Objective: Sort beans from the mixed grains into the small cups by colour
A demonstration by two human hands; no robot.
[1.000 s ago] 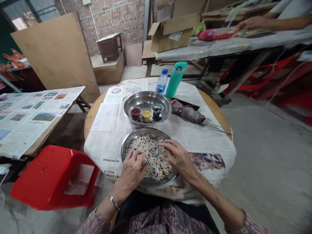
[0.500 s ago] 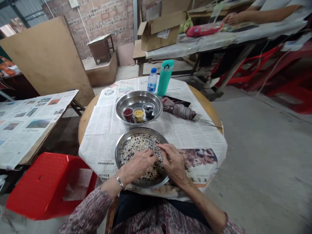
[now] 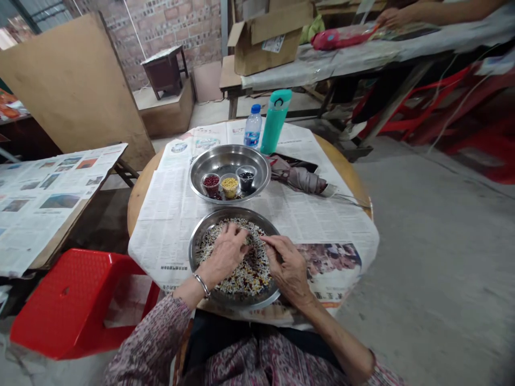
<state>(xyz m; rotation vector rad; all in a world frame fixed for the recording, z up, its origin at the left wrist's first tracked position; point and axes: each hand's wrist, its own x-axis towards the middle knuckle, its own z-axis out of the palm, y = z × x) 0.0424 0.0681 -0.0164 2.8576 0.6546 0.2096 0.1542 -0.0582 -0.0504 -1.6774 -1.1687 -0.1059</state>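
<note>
My left hand (image 3: pixel 229 251) reaches over the near metal basin (image 3: pixel 193 244), its fingers bent and somewhat apart on the mixed grains and beans (image 3: pixel 241 283). The mix is white, yellow, dark red and black. At the basin's right side is my right hand (image 3: pixel 288 268), thumb and forefinger pinched together; what lies between them is too small to make out. Just behind stands a second metal basin (image 3: pixel 223 155). Inside it are three clear cups: one of red beans (image 3: pixel 211 183), one of yellow beans (image 3: pixel 229 185) and one of black beans (image 3: pixel 245 178).
Newspaper (image 3: pixel 161 214) covers the round table. Behind the basins stand a water bottle (image 3: pixel 253 128) and a teal bottle (image 3: pixel 276 122), with a folded grey umbrella (image 3: pixel 301 178) to the right. A red stool (image 3: pixel 68 300) is at left. Another person's hand (image 3: pixel 392 19) works at the far table.
My left hand has swept across the grains to the right and then back up and left, shifting the mix. My right hand stays pinched at the basin's right side. The view has turned slightly right.
</note>
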